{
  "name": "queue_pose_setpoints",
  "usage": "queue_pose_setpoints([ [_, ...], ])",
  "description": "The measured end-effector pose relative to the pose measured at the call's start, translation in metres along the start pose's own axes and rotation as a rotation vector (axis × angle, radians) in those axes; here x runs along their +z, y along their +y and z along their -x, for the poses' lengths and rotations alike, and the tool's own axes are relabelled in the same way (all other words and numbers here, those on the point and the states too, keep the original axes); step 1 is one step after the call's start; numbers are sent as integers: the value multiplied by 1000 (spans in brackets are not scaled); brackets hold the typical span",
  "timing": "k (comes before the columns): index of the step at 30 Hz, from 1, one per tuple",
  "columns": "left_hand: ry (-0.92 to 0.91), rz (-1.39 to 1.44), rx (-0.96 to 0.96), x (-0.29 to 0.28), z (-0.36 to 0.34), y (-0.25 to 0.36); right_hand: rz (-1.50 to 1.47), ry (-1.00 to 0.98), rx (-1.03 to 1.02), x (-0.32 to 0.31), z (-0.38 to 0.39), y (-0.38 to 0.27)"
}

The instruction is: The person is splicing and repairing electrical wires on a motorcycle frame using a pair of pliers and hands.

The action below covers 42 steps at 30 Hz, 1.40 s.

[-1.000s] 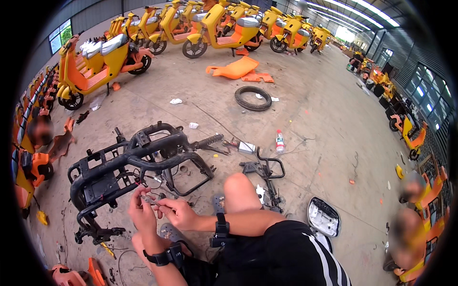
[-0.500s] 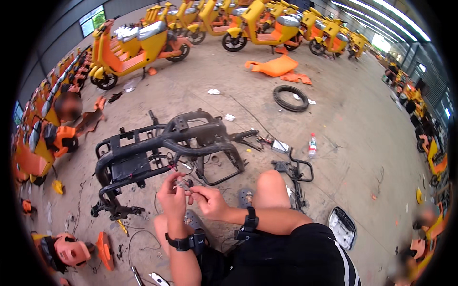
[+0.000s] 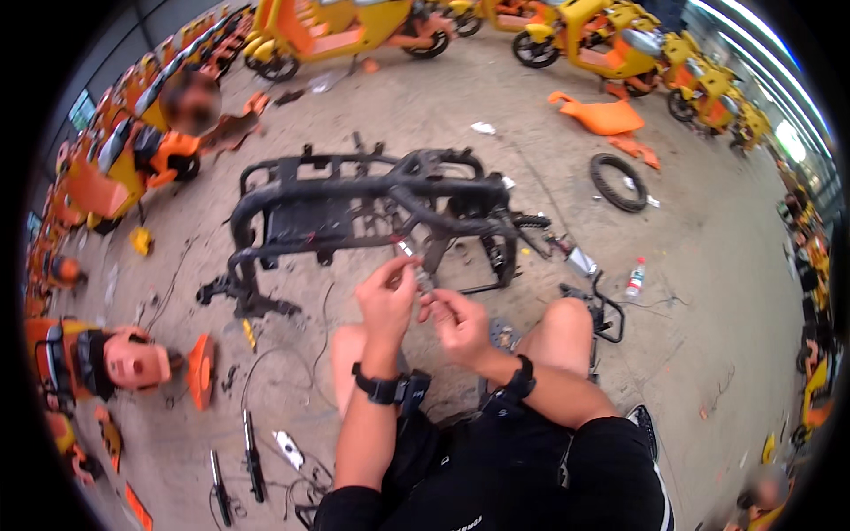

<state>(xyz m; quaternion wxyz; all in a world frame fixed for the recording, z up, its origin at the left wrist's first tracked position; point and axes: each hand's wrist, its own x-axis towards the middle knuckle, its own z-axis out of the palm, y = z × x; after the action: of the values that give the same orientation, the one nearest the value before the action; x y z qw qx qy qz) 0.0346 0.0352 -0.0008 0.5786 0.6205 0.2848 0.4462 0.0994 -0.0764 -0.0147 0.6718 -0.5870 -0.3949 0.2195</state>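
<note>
A black scooter frame (image 3: pixel 341 190) lies on the floor in front of me. Just at its near side, my left hand (image 3: pixel 387 290) pinches a small greyish piece (image 3: pixel 423 282), which looks like a cable connector, though blur hides its exact kind. My right hand (image 3: pixel 460 326) is closed too, its thumb and finger gripping the lower end of that piece. Close above my left fingertips, a thin light-coloured part with a reddish wire (image 3: pixel 403 247) shows against the frame. Each wrist wears a black strap with a small box.
Beyond the frame lie a black tyre (image 3: pixel 619 182) and an orange panel (image 3: pixel 602 115). A plastic bottle (image 3: pixel 636 278) stands to the right. Two shock absorbers (image 3: pixel 252 456) and loose cables are at lower left. Yellow scooters (image 3: pixel 354 31) line the back; another person (image 3: pixel 190 102) is at far left.
My view has turned left and downward, so the scooter frame and hands sit further right in the picture. Both hands keep hold of the small piece, with the fingertips slightly rearranged.
</note>
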Motion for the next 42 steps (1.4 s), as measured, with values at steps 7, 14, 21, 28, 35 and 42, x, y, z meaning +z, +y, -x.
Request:
queue_pose_setpoints([
  [7, -58, 123, -21, -4, -1, 10, -189, -35, 38, 3, 2, 4],
  [14, -78, 69, 24, -6, -3, 8, -229, -28, 8, 3, 0, 9],
  [21, -61, -39, 81, -8, -3, 8, -207, -32, 17, 3, 0, 7],
  [28, -2, 15, 13, -3, -1, 9, -188, -52, 39, 2, 0, 4],
  [35, -54, 212, -147, -2, -3, 15, -182, -38, 36, 1, 0, 2],
  [42, -99, 332, -226, -3, -6, 17, -199, -19, 57, 3, 1, 0],
])
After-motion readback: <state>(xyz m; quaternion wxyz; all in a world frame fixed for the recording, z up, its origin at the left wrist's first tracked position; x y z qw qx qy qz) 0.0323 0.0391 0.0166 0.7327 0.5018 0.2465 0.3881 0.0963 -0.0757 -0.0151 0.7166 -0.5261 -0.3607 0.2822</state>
